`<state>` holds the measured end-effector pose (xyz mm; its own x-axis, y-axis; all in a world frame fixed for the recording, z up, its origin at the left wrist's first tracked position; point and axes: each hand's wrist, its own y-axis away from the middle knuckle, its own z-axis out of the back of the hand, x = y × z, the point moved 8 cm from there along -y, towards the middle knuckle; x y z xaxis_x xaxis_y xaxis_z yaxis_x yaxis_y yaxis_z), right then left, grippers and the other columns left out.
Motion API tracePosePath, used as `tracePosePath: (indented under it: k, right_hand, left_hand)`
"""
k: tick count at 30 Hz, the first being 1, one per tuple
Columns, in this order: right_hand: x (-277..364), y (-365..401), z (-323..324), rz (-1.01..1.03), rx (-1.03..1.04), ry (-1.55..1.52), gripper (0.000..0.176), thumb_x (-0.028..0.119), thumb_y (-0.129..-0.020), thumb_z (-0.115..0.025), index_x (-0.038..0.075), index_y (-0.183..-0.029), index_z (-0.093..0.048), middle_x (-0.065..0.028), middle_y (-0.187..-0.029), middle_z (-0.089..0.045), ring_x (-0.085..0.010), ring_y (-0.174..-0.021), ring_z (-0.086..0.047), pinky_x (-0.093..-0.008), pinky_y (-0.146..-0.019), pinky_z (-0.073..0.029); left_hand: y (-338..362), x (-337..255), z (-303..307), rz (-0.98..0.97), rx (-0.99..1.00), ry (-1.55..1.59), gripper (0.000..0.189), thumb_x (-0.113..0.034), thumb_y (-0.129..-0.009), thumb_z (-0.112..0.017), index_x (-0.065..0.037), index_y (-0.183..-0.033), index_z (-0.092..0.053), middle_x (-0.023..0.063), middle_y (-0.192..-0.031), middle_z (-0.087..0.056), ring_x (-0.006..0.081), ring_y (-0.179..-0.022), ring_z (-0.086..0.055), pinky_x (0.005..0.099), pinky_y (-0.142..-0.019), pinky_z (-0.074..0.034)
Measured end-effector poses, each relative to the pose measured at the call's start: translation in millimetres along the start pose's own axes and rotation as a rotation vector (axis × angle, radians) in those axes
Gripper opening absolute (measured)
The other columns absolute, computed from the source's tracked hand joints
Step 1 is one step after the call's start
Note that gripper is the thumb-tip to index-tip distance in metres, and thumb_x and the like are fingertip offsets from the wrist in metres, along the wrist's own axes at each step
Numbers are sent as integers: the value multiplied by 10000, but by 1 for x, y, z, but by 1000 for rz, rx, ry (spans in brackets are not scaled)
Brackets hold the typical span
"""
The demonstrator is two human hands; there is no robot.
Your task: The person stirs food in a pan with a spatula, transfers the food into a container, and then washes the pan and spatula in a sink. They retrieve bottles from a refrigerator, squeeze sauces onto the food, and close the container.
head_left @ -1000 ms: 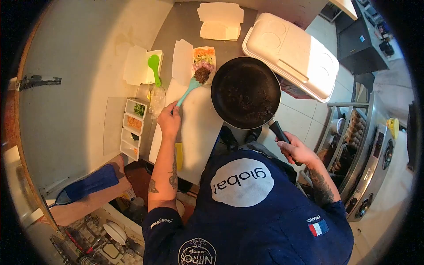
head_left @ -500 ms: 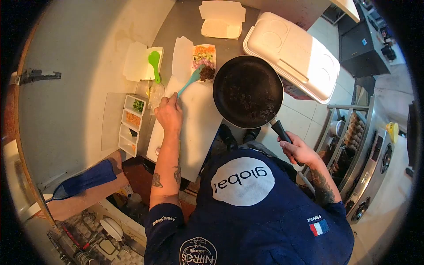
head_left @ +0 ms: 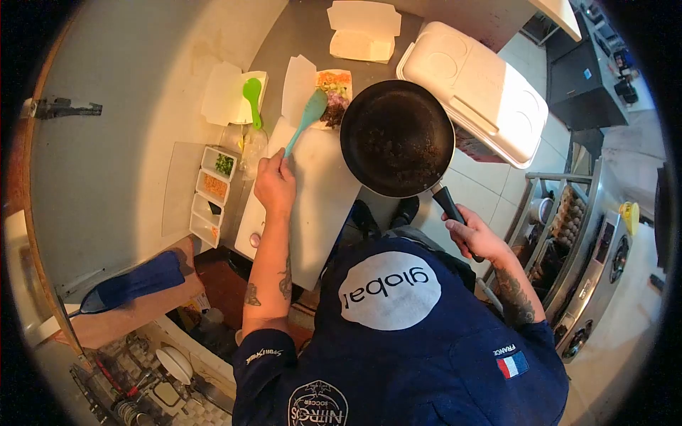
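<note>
My left hand (head_left: 275, 186) is closed round the handle of a teal silicone spatula (head_left: 310, 115). The spatula's head hovers over the near side of an open takeaway box (head_left: 299, 86), which holds chopped orange and green vegetables, purple onion and dark cooked mince (head_left: 332, 116). My right hand (head_left: 472, 233) grips the black handle of a frying pan (head_left: 395, 142). Dark bits cling to the pan's inside, and its rim is just right of the box. Under the left forearm and spatula lies a white cutting board (head_left: 310, 202).
Another open box (head_left: 362, 44) stands at the back. A green spoon (head_left: 252, 101) rests in a box at the left, beside trays of chopped toppings (head_left: 214, 186). A white cooler (head_left: 483, 85) stands right of the pan. An onion piece (head_left: 255, 240) lies on the board.
The spatula's head has moved up and left, away from the mince. The pan has shifted slightly up, still in my right hand.
</note>
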<state>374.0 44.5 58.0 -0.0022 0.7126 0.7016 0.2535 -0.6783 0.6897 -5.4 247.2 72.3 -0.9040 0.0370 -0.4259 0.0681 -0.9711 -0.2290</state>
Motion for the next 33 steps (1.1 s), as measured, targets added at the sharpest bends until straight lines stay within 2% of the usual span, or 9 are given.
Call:
tracePosePath:
  k: [4,7,11,15,18,20,23,30,33]
  right_hand:
    - [6,-8,-7,27,3,-25,229,225,-1038,-545,65,-1192,-492,34,-582,-417,-90,-381,-391,-252,-367,-336]
    - [12,-11,-12,41,29,-73,238,232,-1036,-548,67,-1198,-496,33,-580,-415,-90,-386,-388,-253,-362,-328]
    - [19,-14,-15,69,65,-112,245,244,-1035,-551,70,-1199,-498,30,-578,-414,-92,-386,-386,-256,-357,-324]
    - [25,-16,-14,89,77,-127,255,267,-1039,-566,74,-1191,-498,26,-619,-444,-81,-422,-423,-253,-378,-352]
    - [31,-16,-14,109,49,-64,251,255,-1039,-561,66,-1193,-500,27,-614,-440,-82,-414,-420,-252,-375,-349]
    - [34,-16,-15,108,25,-14,242,234,-1037,-552,59,-1197,-502,30,-587,-426,-87,-389,-408,-255,-363,-338]
    - [39,-14,-19,116,68,33,246,236,-1042,-549,53,-1200,-504,32,-591,-428,-81,-391,-410,-252,-373,-349]
    - [53,-9,-24,124,97,61,228,244,-1050,-555,56,-1166,-498,30,-616,-451,-76,-408,-420,-257,-385,-355]
    - [52,-12,-23,125,71,40,228,244,-1053,-549,63,-1180,-497,33,-615,-451,-75,-407,-416,-258,-384,-354]
  left_hand:
    - [4,-8,20,55,109,264,257,-130,-929,-671,-129,-1173,-754,96,-840,-613,258,-694,-621,372,-654,-506]
    - [12,-20,21,-151,69,171,238,-136,-933,-668,-129,-1153,-760,97,-815,-616,249,-660,-605,367,-637,-495]
    - [29,-24,3,-126,156,171,213,-135,-932,-668,-125,-1121,-764,90,-831,-623,264,-677,-615,383,-634,-501]
    - [58,-45,8,-256,246,300,193,-142,-923,-677,-135,-1094,-766,109,-835,-616,307,-698,-628,397,-632,-506]
    - [36,-51,21,-308,155,224,186,-151,-929,-670,-141,-1086,-768,117,-828,-604,315,-709,-635,395,-633,-509]
    - [0,-66,24,-227,193,227,183,-160,-938,-659,-145,-1087,-765,115,-832,-599,318,-740,-644,401,-643,-511]
    - [-39,-97,20,-399,259,194,193,-156,-942,-644,-142,-1103,-750,107,-853,-601,318,-768,-650,419,-659,-516]
    - [-40,-129,62,-830,407,98,272,-87,-859,-678,-162,-1113,-739,72,-863,-597,290,-778,-652,414,-662,-525]
    - [-70,-102,100,-810,320,-53,355,-45,-788,-693,-167,-1118,-742,56,-872,-602,263,-778,-653,398,-654,-530]
